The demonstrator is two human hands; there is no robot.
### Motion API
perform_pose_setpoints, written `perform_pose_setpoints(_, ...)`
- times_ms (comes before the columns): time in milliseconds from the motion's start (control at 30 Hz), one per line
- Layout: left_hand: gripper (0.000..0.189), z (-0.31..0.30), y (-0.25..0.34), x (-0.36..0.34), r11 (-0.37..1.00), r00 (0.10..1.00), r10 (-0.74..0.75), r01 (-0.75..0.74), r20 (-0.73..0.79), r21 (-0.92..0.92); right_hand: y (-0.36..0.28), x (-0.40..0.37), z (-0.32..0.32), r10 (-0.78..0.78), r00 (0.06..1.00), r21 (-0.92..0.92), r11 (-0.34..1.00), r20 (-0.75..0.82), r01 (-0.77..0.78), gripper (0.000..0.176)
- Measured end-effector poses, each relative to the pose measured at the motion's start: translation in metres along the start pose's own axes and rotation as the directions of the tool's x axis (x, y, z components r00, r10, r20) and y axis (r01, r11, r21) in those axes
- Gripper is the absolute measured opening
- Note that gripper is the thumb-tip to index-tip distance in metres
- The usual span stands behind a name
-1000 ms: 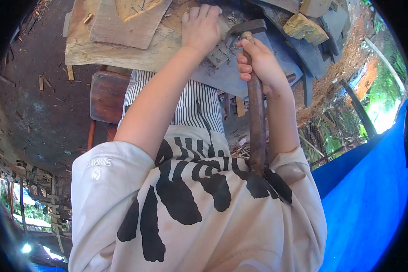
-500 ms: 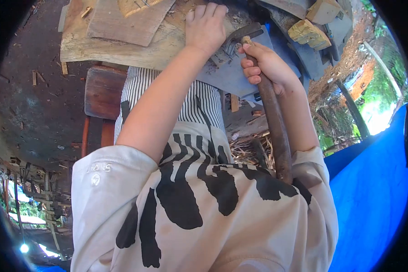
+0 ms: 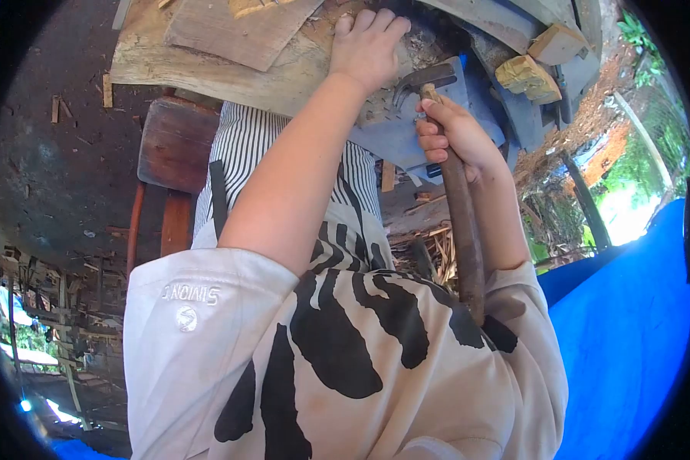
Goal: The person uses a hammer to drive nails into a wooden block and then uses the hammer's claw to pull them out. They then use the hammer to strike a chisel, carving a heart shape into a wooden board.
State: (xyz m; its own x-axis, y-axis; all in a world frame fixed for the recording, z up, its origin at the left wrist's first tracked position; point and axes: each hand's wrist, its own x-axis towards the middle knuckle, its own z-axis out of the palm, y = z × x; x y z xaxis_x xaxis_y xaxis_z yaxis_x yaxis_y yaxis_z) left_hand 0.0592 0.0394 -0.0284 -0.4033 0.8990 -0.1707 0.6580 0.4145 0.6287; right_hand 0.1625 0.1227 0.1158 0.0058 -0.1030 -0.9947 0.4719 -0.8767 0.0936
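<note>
My right hand (image 3: 464, 138) is wrapped round a claw hammer (image 3: 461, 222), close below its dark metal head. The long wooden handle runs back along my forearm to my shirt. Left of the hammer head, my left hand (image 3: 366, 54) lies palm down on the worn wooden bench top (image 3: 199, 73). Its fingers are slightly spread and bent, and the fingertips are hidden from view. Around it lie small chips and debris. A thin flat board (image 3: 241, 31) rests on the bench to the left of this hand.
Two yellowish wood blocks (image 3: 527, 79) sit among grey boards at the upper right. A brown wooden chair (image 3: 175, 142) stands left of my legs. Wood scraps litter the dark floor (image 3: 61, 184). A blue tarp (image 3: 629, 330) hangs at the right.
The view has shifted a little. My left hand has moved slightly, its fingers spreading somewhat wider on the bench. My right hand keeps its grip near the hammer head.
</note>
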Motion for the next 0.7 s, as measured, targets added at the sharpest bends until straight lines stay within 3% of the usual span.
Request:
perform_pose_setpoints(67,0.035,-0.004,0.0,0.001,1.0,1.0,0.0,0.0,0.024,-0.01,0.002,0.008,-0.016,0.019,0.998,0.053,0.998,0.06,-0.023,0.011)
perform_pose_setpoints(133,0.033,-0.011,0.002,0.003,0.994,0.997,-0.001,0.01,0.082,-0.108,0.004,0.014,-0.028,0.023,0.971,0.209,0.975,0.236,-0.074,0.012)
perform_pose_setpoints(267,0.033,-0.018,-0.003,-0.006,0.977,0.988,-0.109,0.127,0.108,-0.172,0.011,0.007,-0.021,-0.012,0.978,0.187,0.982,0.21,-0.028,0.012)
perform_pose_setpoints(333,0.033,-0.016,-0.018,-0.019,0.983,0.98,-0.05,0.014,-0.194,-0.181,0.013,-0.002,0.0,-0.062,0.996,0.093,0.994,0.061,0.056,0.015)
perform_pose_setpoints(367,0.033,-0.015,-0.026,-0.025,0.984,0.98,-0.051,0.017,-0.192,-0.177,0.013,-0.004,0.007,-0.059,0.996,0.094,0.994,0.064,0.053,0.015)
perform_pose_setpoints(433,0.037,-0.016,-0.042,-0.036,0.905,0.977,0.189,-0.213,-0.099,-0.367,0.011,-0.006,0.018,-0.091,0.993,-0.103,0.99,0.07,0.098,0.016)
perform_pose_setpoints(567,0.045,-0.028,-0.057,-0.056,0.889,0.969,0.247,-0.216,0.026,-0.404,0.006,-0.004,0.028,-0.089,0.992,-0.216,0.971,0.087,0.106,0.017)
perform_pose_setpoints(700,0.058,-0.038,-0.074,-0.076,0.874,0.901,0.42,-0.369,0.109,-0.317,0.001,-0.004,0.027,-0.034,0.989,-0.159,0.986,0.143,0.057,0.017)
